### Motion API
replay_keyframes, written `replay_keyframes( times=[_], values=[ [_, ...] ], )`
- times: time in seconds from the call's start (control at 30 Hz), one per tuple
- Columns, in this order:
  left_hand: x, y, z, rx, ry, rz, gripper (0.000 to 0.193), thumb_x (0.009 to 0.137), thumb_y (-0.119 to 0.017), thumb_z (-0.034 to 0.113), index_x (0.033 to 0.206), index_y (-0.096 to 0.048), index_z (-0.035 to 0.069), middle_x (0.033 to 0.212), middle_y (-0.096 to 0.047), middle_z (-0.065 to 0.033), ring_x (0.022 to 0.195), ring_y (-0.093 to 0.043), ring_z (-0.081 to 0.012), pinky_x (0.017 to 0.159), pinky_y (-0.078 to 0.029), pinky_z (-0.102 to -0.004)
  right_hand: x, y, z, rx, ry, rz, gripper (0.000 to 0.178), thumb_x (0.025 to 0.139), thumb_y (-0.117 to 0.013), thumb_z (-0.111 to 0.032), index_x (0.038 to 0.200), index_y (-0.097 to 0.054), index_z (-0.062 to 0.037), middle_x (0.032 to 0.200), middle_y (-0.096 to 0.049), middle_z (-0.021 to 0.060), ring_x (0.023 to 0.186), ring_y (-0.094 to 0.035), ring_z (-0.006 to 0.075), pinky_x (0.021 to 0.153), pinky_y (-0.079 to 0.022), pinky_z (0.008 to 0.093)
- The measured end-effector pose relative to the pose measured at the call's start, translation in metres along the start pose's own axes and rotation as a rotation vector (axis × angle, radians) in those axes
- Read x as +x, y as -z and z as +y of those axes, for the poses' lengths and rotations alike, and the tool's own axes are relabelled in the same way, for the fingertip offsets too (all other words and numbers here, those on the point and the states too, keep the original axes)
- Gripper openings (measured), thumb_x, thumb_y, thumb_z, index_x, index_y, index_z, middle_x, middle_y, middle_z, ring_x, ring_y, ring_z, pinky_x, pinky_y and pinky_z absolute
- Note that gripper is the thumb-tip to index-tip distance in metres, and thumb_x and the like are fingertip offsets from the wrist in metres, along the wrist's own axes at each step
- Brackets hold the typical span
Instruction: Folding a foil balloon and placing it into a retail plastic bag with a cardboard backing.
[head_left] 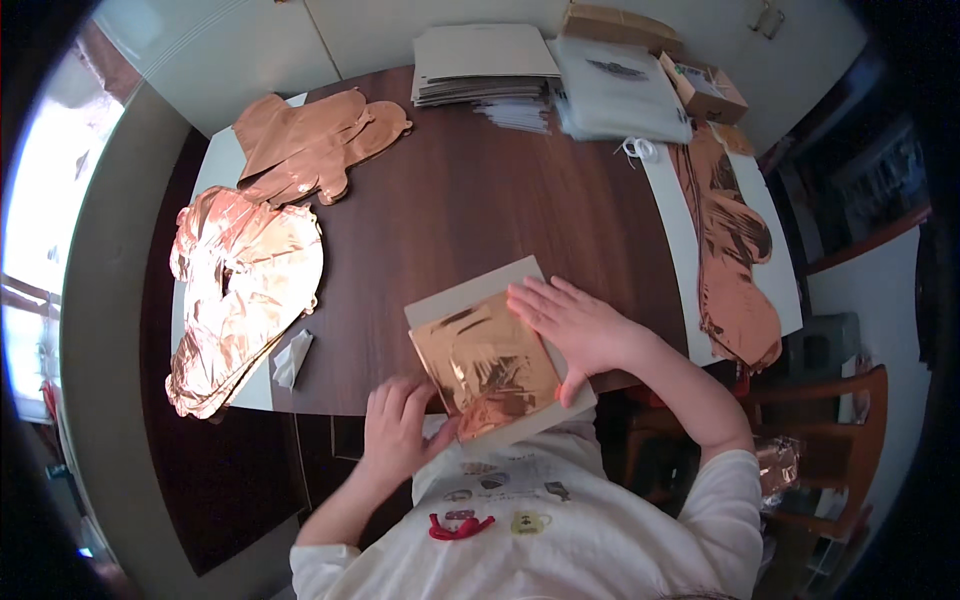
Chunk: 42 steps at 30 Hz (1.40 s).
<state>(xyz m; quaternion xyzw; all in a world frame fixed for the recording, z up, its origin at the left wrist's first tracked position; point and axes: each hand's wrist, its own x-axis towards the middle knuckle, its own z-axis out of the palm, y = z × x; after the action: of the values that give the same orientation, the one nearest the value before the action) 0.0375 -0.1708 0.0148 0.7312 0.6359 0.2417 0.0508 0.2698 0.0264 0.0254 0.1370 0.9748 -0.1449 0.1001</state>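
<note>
A folded rose-gold foil balloon (pixel 490 365) lies as a flat, creased square over a grey cardboard sheet (pixel 470 288), tilted at the table's near edge. My right hand (pixel 575 325) spreads across the right side of both, its fingers stretched over the upper edge and the thumb by the lower right. At the lower left corner, my left hand (pixel 400 425) has its thumb against the foil's edge and its fingers bent. What lies under those fingers is partly hidden.
Shiny flat foil balloons (pixel 245 290) and a duller stack (pixel 310 145) lie left; more foil (pixel 725 250) lies right. Cardboard sheets (pixel 485 52), clear plastic bags (pixel 620 90), a small box (pixel 703 85) and white string (pixel 640 150) stand at the back. A crumpled tissue (pixel 292 358) sits left.
</note>
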Motion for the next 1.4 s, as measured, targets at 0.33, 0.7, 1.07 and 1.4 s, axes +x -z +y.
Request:
replay_keyframes(
  times=[0.33,0.7,1.07,1.4],
  values=[
    [-0.061,-0.046,0.009,-1.677,1.015,0.000,0.027,0.091,-0.059,0.016,0.112,-0.057,0.000,0.105,-0.064,-0.0045,0.093,-0.061,-0.0144,0.082,-0.049,-0.0297,0.032,0.011,-0.018,-0.035,0.216,-0.035,0.135,0.041,-0.078,-0.062,0.144,-0.018,0.0007,0.151,-0.019,0.0173,0.141,-0.015,0.0308,0.114,-0.016,0.0456],
    [-0.053,-0.070,0.006,-1.627,1.005,0.014,0.036,0.096,-0.050,0.018,0.128,-0.043,0.002,0.122,-0.055,-0.0102,0.109,-0.056,-0.0220,0.095,-0.046,-0.0373,0.046,0.043,0.054,0.368,0.281,0.123,0.074,0.076,-0.071,-0.038,0.136,-0.043,-0.0066,0.147,-0.030,0.0167,0.139,-0.022,0.0319,0.112,-0.023,0.0453],
    [-0.074,-0.069,0.011,-1.512,0.984,0.010,0.036,0.096,-0.049,0.016,0.128,-0.043,0.000,0.121,-0.055,-0.0096,0.107,-0.055,-0.0206,0.094,-0.045,-0.0362,0.025,0.074,0.307,-0.038,-0.779,0.568,0.061,0.087,-0.052,-0.045,0.140,-0.039,-0.0174,0.150,-0.030,0.0053,0.138,-0.025,0.0301,0.110,-0.023,0.0479],
    [-0.068,-0.057,0.016,-1.526,0.937,-0.034,0.041,0.096,-0.047,0.015,0.132,-0.040,-0.003,0.128,-0.051,-0.0124,0.114,-0.052,-0.0218,0.099,-0.041,-0.0352,0.041,0.085,0.298,0.196,-0.970,0.767,0.037,0.088,-0.051,-0.043,0.106,-0.068,-0.0159,0.112,-0.065,0.0053,0.102,-0.060,0.0303,0.088,-0.046,0.0443]
  ],
)
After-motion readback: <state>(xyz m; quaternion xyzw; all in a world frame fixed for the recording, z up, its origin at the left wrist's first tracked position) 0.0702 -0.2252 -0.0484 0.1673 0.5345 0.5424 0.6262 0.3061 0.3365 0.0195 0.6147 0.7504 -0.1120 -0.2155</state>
